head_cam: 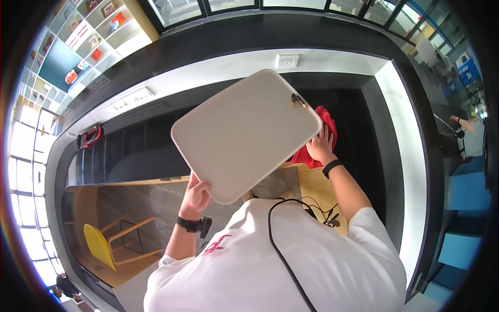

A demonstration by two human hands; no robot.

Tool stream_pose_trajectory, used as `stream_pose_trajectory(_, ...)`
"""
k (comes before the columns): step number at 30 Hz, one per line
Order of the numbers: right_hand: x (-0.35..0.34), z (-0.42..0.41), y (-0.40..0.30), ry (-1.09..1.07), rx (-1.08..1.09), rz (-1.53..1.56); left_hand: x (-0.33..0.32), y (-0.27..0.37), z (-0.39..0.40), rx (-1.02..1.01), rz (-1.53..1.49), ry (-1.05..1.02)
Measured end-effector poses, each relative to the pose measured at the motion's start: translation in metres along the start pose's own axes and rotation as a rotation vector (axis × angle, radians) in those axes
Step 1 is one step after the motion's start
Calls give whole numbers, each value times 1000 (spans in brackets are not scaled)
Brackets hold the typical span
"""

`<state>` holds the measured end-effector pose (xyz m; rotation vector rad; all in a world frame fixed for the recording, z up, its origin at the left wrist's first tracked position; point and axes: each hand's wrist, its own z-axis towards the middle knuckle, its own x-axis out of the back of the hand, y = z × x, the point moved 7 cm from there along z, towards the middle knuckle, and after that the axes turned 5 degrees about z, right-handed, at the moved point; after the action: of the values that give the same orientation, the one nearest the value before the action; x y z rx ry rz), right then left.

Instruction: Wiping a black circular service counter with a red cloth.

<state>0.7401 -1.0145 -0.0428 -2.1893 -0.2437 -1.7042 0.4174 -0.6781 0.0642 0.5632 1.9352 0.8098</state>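
Note:
My left hand (198, 194) grips the lower left corner of a pale rounded rectangular board (245, 136), its thumb on the face. The board is held up tilted in front of me, with small black-and-gold metal fittings (298, 100) near its right corner. Beside the board's right edge, my right hand (322, 146) lies with spread fingers on a crumpled red cloth (328, 117). Part of the cloth is hidden behind the board. Whether the right hand also touches the board's edge is hard to tell.
A black counter (358, 128) lies beyond, bordered by a white ledge with a wall socket (287, 61). A red-and-black object (90, 137) sits at the far left. Loose black cables (331, 218) lie by my right side. A yellow chair (99, 245) stands lower left. Another person (472, 134) is at far right.

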Motion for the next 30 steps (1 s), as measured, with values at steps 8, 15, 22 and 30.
stream_pose_trajectory(8, -7, 61, -110, 117, 27, 35, 101, 49, -80, -105, -26, 175)
stream_pose_trajectory(15, -10, 89, -182, 259, 356, 6, 131, 55, -110, -125, -28, 287)
stream_pose_trajectory(22, 0, 130, -193, 187, 467, -3, 118, 55, -105, -162, -54, 279)
stream_pose_trajectory(30, 23, 184, -147, 295, 630, 32, 72, 41, -79, -144, 38, 293)
